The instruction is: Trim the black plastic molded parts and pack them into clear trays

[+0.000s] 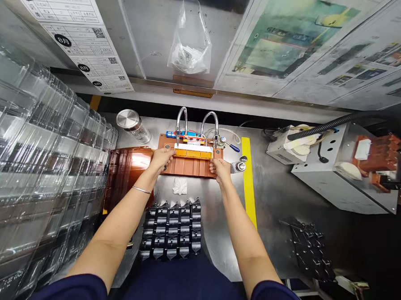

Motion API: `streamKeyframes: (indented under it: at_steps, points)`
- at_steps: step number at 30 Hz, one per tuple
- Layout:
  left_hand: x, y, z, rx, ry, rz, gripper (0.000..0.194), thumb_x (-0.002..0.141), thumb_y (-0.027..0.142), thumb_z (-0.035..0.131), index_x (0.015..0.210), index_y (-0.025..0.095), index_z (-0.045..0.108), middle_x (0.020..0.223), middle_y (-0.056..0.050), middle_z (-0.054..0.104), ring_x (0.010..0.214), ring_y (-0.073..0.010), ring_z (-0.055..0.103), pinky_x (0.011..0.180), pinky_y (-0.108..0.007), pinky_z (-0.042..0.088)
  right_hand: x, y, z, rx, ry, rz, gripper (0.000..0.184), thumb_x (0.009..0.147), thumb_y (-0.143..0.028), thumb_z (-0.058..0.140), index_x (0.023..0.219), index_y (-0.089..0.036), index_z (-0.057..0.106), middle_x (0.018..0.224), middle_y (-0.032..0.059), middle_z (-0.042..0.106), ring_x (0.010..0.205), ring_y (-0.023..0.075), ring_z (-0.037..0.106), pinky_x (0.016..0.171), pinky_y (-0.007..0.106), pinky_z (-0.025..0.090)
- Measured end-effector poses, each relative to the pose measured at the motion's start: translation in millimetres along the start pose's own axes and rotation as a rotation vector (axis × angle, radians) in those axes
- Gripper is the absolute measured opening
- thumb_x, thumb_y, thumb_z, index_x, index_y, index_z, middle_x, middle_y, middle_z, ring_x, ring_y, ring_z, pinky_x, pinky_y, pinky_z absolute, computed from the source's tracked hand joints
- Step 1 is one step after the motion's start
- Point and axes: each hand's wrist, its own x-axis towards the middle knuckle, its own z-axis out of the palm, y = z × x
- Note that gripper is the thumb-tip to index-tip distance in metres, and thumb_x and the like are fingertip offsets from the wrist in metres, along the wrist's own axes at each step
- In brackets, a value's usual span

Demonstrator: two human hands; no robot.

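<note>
A thin orange strip with rows of small dark marks (pixel 193 154) lies level over a reddish-brown fixture (pixel 189 168). At its left end, my left hand (pixel 162 159) pinches it between thumb and fingers. My right hand (pixel 221 168) is closed on the opposite end. Directly behind the strip runs a white bar (pixel 193 147). Two bendable metal hoses (pixel 181 117) arch down toward the fixture from behind, one on each side. A blue cylinder-like part (pixel 184 135) sits at the fixture's back, and a blue-handled lever (pixel 233 147) is at its right rear.
Black moulded parts in rows (pixel 172 231) lie close to my body, with a folded white wipe (pixel 180 186) beyond them. Stacked clear trays (pixel 45 160) rise at left beside amber trays (pixel 127 173). A glass jar (pixel 134 124), yellow tape (pixel 249 184) and grey machine (pixel 340 175) surround the workspace.
</note>
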Motion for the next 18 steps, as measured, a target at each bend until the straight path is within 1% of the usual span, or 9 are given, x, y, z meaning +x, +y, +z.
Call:
streamKeyframes:
  at_steps: [10, 13, 16, 18]
  points:
    - [0, 2, 0.9, 0.025, 0.011, 0.006, 0.028, 0.068, 0.019, 0.067, 0.051, 0.018, 0.045, 0.037, 0.006, 0.045, 0.031, -0.0048, 0.034, 0.032, -0.017, 0.022, 5, 7, 0, -0.012, 0.003, -0.002, 0.017, 0.066, -0.017, 0.065, 0.056, -0.018, 0.051, 0.041, -0.0050, 0.055, 0.033, 0.0055, 0.046, 0.031, 0.013, 0.035]
    - [2, 2, -1.3, 0.035, 0.013, 0.005, 0.028, 0.068, 0.019, 0.070, 0.051, 0.018, 0.046, 0.037, 0.006, 0.045, 0.031, -0.0048, 0.035, 0.032, -0.017, 0.023, 9, 6, -1, -0.032, -0.001, 0.021, 0.022, 0.067, -0.019, 0.068, 0.055, -0.018, 0.049, 0.041, -0.0046, 0.055, 0.033, 0.0058, 0.046, 0.030, 0.014, 0.034]
    - [5, 4, -7.0, 0.045, -0.036, -0.029, 0.025, 0.070, 0.018, 0.072, 0.055, 0.016, 0.051, 0.039, 0.005, 0.047, 0.032, -0.0047, 0.036, 0.032, -0.016, 0.024, 9, 3, -10, -0.062, -0.024, 0.054, 0.030, 0.064, -0.025, 0.076, 0.055, -0.018, 0.048, 0.042, -0.0031, 0.056, 0.033, 0.0064, 0.046, 0.031, 0.016, 0.036]
    - [4, 5, -13.0, 0.026, -0.106, -0.062, 0.023, 0.072, 0.017, 0.072, 0.058, 0.014, 0.054, 0.042, 0.003, 0.052, 0.034, -0.0045, 0.040, 0.033, -0.015, 0.029, -1, 8, -23, -0.086, -0.046, 0.018, 0.035, 0.061, -0.033, 0.080, 0.056, -0.017, 0.049, 0.045, -0.0022, 0.057, 0.035, 0.0069, 0.048, 0.033, 0.017, 0.038]
